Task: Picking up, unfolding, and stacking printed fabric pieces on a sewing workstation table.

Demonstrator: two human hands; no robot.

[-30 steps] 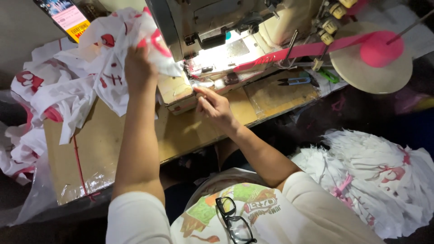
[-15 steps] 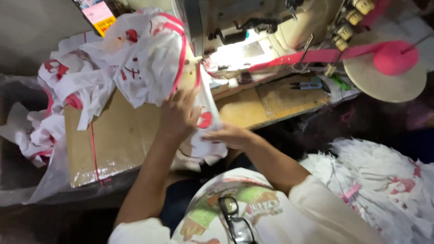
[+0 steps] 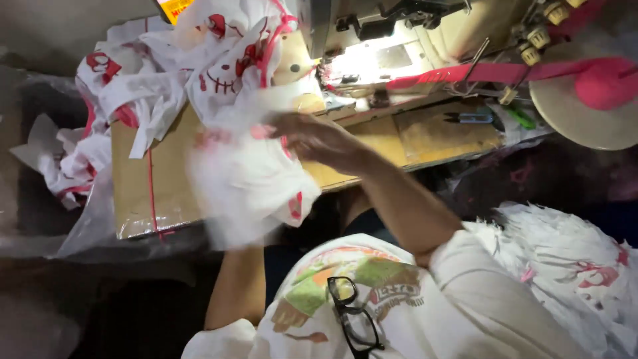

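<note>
Right hand (image 3: 312, 136) lies flat, fingers together, on the white printed garment piece (image 3: 249, 179) draped off the desk's (image 3: 425, 136) near edge, left hand hidden beneath it, grip unclear; best smooth it before the sewing machine (image 3: 372, 40).

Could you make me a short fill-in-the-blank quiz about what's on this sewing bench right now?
1. The white fabric piece at the hands carries trim coloured ____.
2. The right hand rests on the ____ piece.
3. Hanging from the shirt collar is a pair of ____.
4. The big spool holds tape coloured ____.

Missing words: red; fabric; glasses; pink
</note>
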